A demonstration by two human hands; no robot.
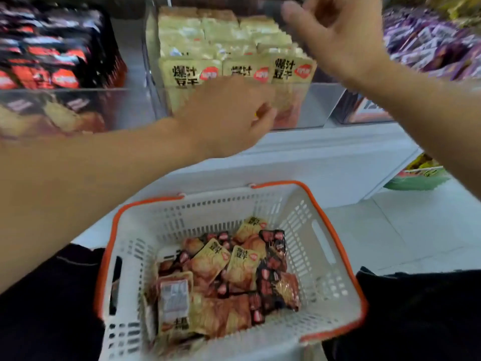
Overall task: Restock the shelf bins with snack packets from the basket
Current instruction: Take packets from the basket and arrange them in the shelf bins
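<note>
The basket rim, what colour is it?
Orange, on a white slatted basket; the rim shows clearly in the head view.

The basket (325,256) sits nearest the camera, below the shelf (325,157), with loose snack packets (221,280) inside it. On the shelf, three bins stand side by side: left bin (65,105), middle bin (312,100), right bin (364,113).

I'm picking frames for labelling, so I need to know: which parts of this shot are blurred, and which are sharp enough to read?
Head view: the right hand and left hand are motion-smeared, as are the black-and-red packets and purple packets at the edges. The yellow packets show legible print on the front row; the basket is fairly sharp, with wide-angle bending toward the corners.
</note>
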